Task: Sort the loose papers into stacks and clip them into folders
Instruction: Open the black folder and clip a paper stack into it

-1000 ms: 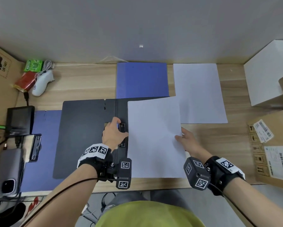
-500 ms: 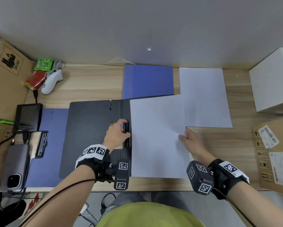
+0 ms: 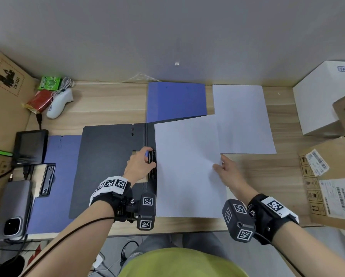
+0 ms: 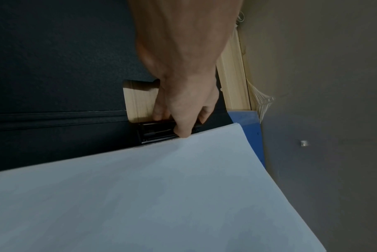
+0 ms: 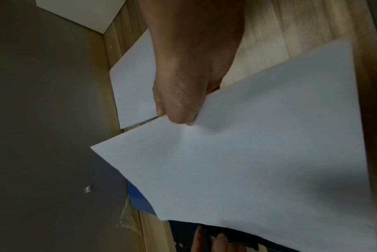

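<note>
A white sheaf of paper (image 3: 187, 166) lies on the right half of an open black plastic folder (image 3: 107, 166), its left edge just beside the black metal spring clip (image 3: 152, 165) at the folder's spine. The right hand (image 3: 226, 170) pinches the sheaf at its right edge, thumb on top and fingers underneath, and the paper bows up slightly there. The left hand (image 3: 139, 165) sits at the sheaf's left edge, fingers curled around the spring clip, with one fingertip touching the paper's edge in the left wrist view; a rectangular cutout in the folder shows the wood beneath, just left of the clip.

Behind the sheaf a closed blue folder (image 3: 175, 101) lies against the back of the light wooden desk (image 3: 107, 104), and a second white paper stack (image 3: 245, 120) lies to its right, partly overlapped by the held sheaf's far corner. Another blue folder (image 3: 53, 176) lies open under the black one on the left, with its own clip. A white box (image 3: 319, 96) and brown cardboard cartons (image 3: 331, 184) stand at the right; a small dark screen (image 3: 30, 146) and a grey phone (image 3: 11, 212) lie far left.
</note>
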### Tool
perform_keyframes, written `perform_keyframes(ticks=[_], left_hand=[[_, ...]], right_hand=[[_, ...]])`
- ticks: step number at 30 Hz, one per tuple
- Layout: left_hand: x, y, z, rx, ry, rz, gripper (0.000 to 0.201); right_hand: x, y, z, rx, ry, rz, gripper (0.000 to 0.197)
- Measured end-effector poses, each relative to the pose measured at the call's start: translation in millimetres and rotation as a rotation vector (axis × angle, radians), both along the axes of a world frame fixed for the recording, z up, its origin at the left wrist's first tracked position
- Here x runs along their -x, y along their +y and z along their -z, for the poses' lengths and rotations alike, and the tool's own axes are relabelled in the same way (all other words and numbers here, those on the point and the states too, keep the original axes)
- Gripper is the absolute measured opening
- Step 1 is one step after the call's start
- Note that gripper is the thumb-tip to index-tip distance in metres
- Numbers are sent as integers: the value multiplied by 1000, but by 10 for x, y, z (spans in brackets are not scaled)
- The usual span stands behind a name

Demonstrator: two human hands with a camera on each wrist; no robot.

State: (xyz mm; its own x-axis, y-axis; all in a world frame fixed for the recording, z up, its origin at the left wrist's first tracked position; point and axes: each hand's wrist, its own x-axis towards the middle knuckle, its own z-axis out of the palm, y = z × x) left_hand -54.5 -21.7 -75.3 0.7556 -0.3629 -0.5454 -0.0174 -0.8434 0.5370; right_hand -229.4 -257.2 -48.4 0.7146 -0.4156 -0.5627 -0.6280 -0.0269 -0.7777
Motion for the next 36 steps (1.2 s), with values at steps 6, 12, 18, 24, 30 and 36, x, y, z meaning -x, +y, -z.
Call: perform_keyframes(ticks=[6, 12, 18, 24, 30, 36], left_hand=[[-14, -4, 9, 0, 13, 11, 54], [-12, -10, 27, -23, 35, -55, 59], [-4, -19, 52, -36, 29, -61, 57], [6, -38, 52, -33, 16, -55, 53], [18, -47, 27, -16, 20, -81, 53], [22, -60, 24, -19, 23, -116, 59]], right_hand=[[-65, 65, -68, -5, -8, -7, 41], [-127, 97, -35, 52, 26, 3, 43], [-243, 136, -85, 95, 30, -31, 40], [-279, 159, -175, 69, 53, -62, 43], [-291, 155, -161, 66, 77, -61, 45], [-330, 177, -168, 61, 121, -44, 47]])
